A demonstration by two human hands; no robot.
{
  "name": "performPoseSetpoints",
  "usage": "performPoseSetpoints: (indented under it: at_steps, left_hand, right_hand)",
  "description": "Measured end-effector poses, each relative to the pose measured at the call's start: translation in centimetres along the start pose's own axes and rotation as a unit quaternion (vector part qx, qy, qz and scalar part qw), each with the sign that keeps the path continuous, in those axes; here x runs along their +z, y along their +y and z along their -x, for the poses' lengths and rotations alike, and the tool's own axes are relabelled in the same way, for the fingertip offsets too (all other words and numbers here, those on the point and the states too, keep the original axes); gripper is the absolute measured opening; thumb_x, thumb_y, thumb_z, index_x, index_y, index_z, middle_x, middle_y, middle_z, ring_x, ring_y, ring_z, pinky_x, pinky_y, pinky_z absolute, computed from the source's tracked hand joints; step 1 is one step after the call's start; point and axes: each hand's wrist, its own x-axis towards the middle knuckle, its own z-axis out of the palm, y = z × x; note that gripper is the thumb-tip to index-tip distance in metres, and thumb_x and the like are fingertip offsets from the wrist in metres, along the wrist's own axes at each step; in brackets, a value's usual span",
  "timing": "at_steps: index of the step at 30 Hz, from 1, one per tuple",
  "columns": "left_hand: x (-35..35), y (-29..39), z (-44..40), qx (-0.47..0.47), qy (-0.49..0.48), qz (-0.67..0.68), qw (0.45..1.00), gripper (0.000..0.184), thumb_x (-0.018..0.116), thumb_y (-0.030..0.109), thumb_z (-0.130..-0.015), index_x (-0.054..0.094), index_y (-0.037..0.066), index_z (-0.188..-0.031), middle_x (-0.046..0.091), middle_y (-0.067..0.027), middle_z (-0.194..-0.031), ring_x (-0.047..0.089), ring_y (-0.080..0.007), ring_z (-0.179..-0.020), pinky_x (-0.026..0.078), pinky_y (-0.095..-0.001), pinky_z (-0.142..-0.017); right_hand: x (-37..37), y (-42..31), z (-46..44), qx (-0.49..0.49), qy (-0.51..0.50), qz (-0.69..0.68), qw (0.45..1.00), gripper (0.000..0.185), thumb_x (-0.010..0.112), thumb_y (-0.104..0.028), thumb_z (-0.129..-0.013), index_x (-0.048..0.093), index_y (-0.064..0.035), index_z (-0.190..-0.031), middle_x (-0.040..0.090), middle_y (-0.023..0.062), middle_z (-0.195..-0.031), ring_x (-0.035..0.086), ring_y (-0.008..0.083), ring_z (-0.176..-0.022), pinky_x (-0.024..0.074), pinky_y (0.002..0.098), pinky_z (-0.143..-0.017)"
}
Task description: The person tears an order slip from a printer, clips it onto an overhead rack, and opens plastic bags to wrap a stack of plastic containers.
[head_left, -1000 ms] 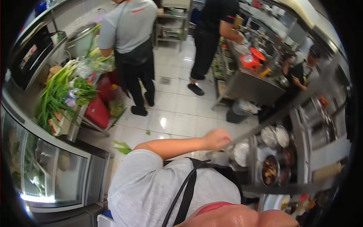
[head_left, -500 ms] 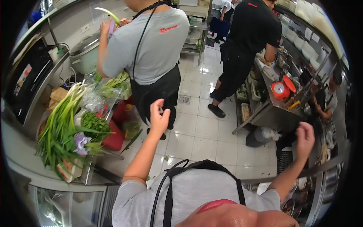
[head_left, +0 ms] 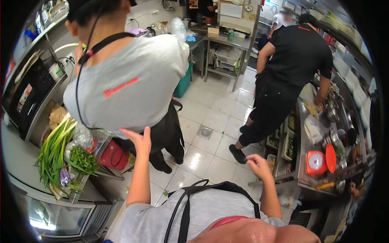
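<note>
My left hand (head_left: 139,142) is held out in the air with its fingers spread and nothing in it. It appears close behind the lower back of a co-worker in a grey shirt (head_left: 129,77); whether it touches them I cannot tell. On the other side, my right hand (head_left: 260,167) is raised above the floor, its fingers loosely bent and holding nothing that I can see. Nearest to it in view is the dark shoe (head_left: 237,154) of a co-worker in black (head_left: 298,60), with the steel counter farther right.
Spring onions (head_left: 56,152) and leafy herbs (head_left: 82,160) lie on the left-hand table. A red container (head_left: 113,155) sits below. On the right steel counter stands a red scale (head_left: 315,163). White tiles (head_left: 194,160) with a drain (head_left: 205,132) run between the co-workers.
The view has moved forward and turned. The grey-shirted co-worker now looks larger and nearer on the left. My right hand has come lower and inward, its fingers more bent; my left remains spread.
</note>
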Motion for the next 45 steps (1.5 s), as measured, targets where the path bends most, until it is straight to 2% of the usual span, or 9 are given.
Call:
performPoseSetpoints:
  at_steps: [5,8,10,12,18,28,32,39,45]
  left_hand:
    - [1.8,-0.8,-1.3,-0.023,0.018,-0.066,0.997,0.096,0.059,0.024,-0.07,-0.013,-0.013,-0.12,-0.012,-0.0313,-0.128,-0.008,-0.0376,-0.123,-0.006,-0.0412,-0.099]
    - [2.2,-4.2,-2.0,-0.009,0.027,-0.046,0.999,0.093,0.059,0.024,-0.07,-0.009,-0.014,-0.12,-0.005,-0.0308,-0.129,-0.001,-0.0368,-0.122,-0.004,-0.0404,-0.099]
    - [1.6,-4.2,-2.7,-0.072,-0.038,-0.093,0.992,0.085,0.058,0.023,-0.07,0.0,-0.013,-0.121,0.004,-0.0292,-0.128,0.008,-0.0354,-0.119,-0.001,-0.0399,-0.099]
    - [3.8,-2.8,-2.9,-0.013,0.098,-0.019,0.995,0.071,0.058,0.022,-0.07,0.019,-0.009,-0.12,0.018,-0.0276,-0.124,0.019,-0.0355,-0.115,0.005,-0.0408,-0.098]
    - [6.7,-2.7,-4.8,-0.055,0.172,-0.078,0.98,0.071,0.058,0.022,-0.07,0.019,-0.008,-0.121,0.019,-0.0283,-0.124,0.019,-0.0361,-0.115,0.007,-0.0412,-0.098]
    - [10.9,0.5,-4.1,-0.111,0.349,-0.219,0.904,0.07,0.058,0.022,-0.07,0.02,-0.006,-0.121,0.021,-0.0293,-0.123,0.02,-0.0372,-0.115,0.009,-0.0418,-0.097]
    - [15.1,1.1,-4.6,-0.119,0.444,-0.258,0.85,0.07,0.058,0.022,-0.07,0.02,-0.006,-0.122,0.021,-0.0298,-0.122,0.02,-0.0377,-0.114,0.01,-0.042,-0.097]
    - [22.1,0.5,-8.7,-0.126,0.549,-0.281,0.777,0.07,0.058,0.022,-0.07,0.02,-0.005,-0.122,0.022,-0.0305,-0.122,0.021,-0.0385,-0.114,0.012,-0.0425,-0.097]
    - [25.6,-1.2,-11.7,-0.127,0.595,-0.287,0.74,0.07,0.058,0.022,-0.07,0.021,-0.004,-0.122,0.023,-0.0312,-0.121,0.021,-0.0391,-0.114,0.013,-0.0428,-0.096]
  right_hand:
    - [5.4,-0.6,-11.2,-0.097,-0.267,-0.006,0.959,0.019,0.055,-0.013,-0.075,0.055,-0.0041,-0.092,0.056,0.0056,-0.07,0.051,0.0117,-0.062,0.0421,0.024,-0.059]
    - [8.7,-0.7,-17.9,-0.16,-0.323,-0.006,0.933,0.021,0.054,-0.014,-0.076,0.053,-0.0049,-0.095,0.055,0.0058,-0.069,0.051,0.0124,-0.062,0.0421,0.0242,-0.059]
    - [10.0,-1.2,-22.1,-0.136,-0.376,-0.002,0.917,0.025,0.055,-0.021,-0.074,0.053,-0.0066,-0.094,0.056,0.008,-0.07,0.054,0.0199,-0.064,0.0427,0.029,-0.058]
    - [11.5,-0.5,-26.1,-0.15,-0.383,0.009,0.911,0.027,0.055,-0.023,-0.074,0.054,-0.0078,-0.096,0.057,0.0081,-0.072,0.055,0.0201,-0.065,0.0428,0.0294,-0.059]
    - [12.4,5.2,-37.0,-0.079,-0.487,0.069,0.867,0.031,0.057,-0.027,-0.072,0.054,-0.0078,-0.096,0.057,0.01,-0.072,0.055,0.0219,-0.066,0.0433,0.0304,-0.061]
    - [15.7,7.5,-56.0,-0.052,-0.554,0.113,0.823,0.034,0.058,-0.024,-0.07,0.053,-0.0046,-0.098,0.057,0.0119,-0.074,0.055,0.0221,-0.067,0.0435,0.0303,-0.062]
    - [14.5,9.9,-64.8,-0.134,-0.516,0.1,0.84,0.034,0.059,-0.02,-0.069,0.052,-0.0025,-0.097,0.056,0.0118,-0.073,0.054,0.0205,-0.065,0.0438,0.0302,-0.061]
    - [8.9,14.2,-80.0,-0.097,-0.541,0.153,0.821,0.033,0.06,-0.019,-0.069,0.052,-0.0034,-0.096,0.055,0.0104,-0.07,0.053,0.0195,-0.064,0.0436,0.0295,-0.06]
    - [12.2,11.8,-88.7,-0.167,-0.551,0.145,0.804,0.032,0.059,-0.016,-0.069,0.051,-0.0025,-0.097,0.053,0.0084,-0.067,0.051,0.0172,-0.06,0.0423,0.0283,-0.056]
